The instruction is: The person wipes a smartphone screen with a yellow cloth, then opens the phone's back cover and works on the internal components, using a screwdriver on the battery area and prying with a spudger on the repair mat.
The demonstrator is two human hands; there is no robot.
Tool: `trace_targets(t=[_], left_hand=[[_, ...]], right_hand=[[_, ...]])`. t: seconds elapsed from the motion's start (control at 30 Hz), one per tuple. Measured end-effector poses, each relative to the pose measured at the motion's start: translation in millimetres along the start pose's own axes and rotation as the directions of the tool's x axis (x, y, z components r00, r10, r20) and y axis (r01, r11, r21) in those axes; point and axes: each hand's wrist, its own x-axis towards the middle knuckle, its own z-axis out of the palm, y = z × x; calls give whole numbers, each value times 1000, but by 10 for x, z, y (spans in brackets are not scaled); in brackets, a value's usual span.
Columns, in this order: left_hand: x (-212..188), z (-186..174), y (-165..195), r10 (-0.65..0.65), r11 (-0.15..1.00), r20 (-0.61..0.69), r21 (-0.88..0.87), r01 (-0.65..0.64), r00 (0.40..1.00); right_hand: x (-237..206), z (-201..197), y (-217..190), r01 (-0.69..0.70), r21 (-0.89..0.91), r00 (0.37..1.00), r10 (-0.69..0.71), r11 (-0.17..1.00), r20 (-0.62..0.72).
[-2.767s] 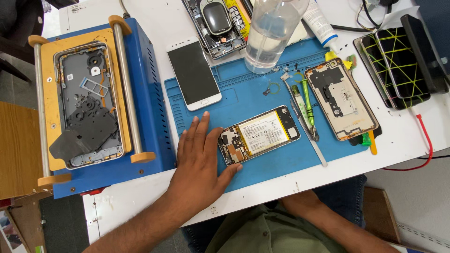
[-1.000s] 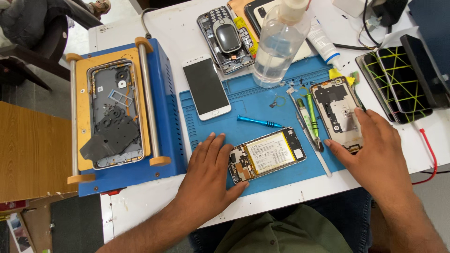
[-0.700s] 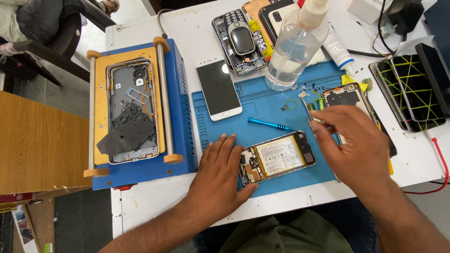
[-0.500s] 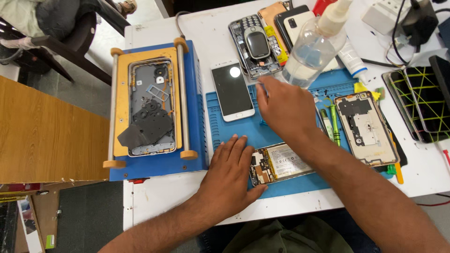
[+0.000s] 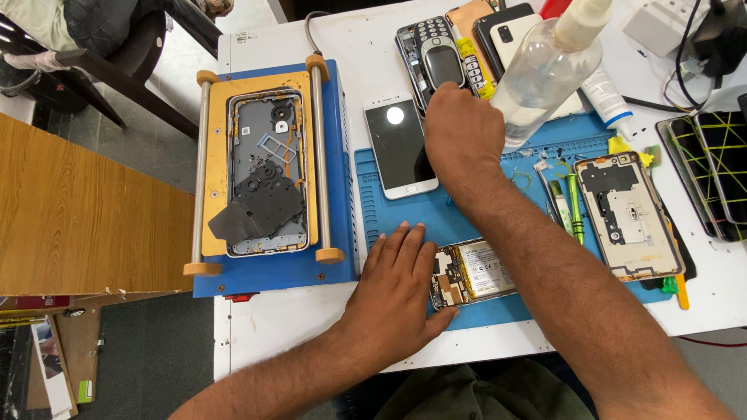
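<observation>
Flat on the blue rubbery mat (image 5: 475,222), our left hand (image 5: 397,292) lies palm down with fingers spread, its fingertips touching the near end of an opened phone (image 5: 475,272) whose pale rectangular battery and small circuit board show inside a thin metal rim. Our right hand (image 5: 463,140) reaches across that phone, forearm passing over it, to the far edge of the mat; the fingers are curled together at the lower end of an old keypad phone (image 5: 432,58), dark and rounded, but we cannot tell whether they pinch anything. Just left of the right hand lies a white smartphone (image 5: 397,144) with a glossy black screen, half on the mat, half on the white tabletop (image 5: 296,319). Right of it stands a clear plastic bottle (image 5: 545,78) with a cream nozzle. Further right on the mat rests another stripped phone frame (image 5: 630,214), grey metal with shielding plates, beside green-handled tools (image 5: 574,214). At the left, a blue boxy machine (image 5: 264,167) with a yellow bed and two steel rods carries a grey phone housing (image 5: 264,175) with a dark sheet on it
</observation>
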Motion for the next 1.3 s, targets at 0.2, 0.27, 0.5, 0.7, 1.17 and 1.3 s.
trace_targets(t=[0.2,0.27,0.5,0.7,1.17,1.3], left_hand=[[-8,11,-5,8,1000,-8,1,-8,1000],[7,13,-19,-2,1000,26,-12,3,1000],[-7,-12,-10,-24,998,36,-62,26,999],[-1,-30,-1,-51,994,24,-94,53,998],[11,-41,-9,-51,988,-121,-150,33,991],[22,-57,-2,-61,990,-72,-132,51,996]], right_hand=[[40,-17,-20,-36,-15,997,37,999,63],[60,-15,-19,-43,-14,997,43,999,67],[103,-89,-59,-49,97,999,47,994,23],[-292,-441,26,87,202,993,-69,976,-94],[-2305,-289,1020,-434,901,899,-60,21,435],[-2441,-203,1105,-456,888,889,-14,65,457]])
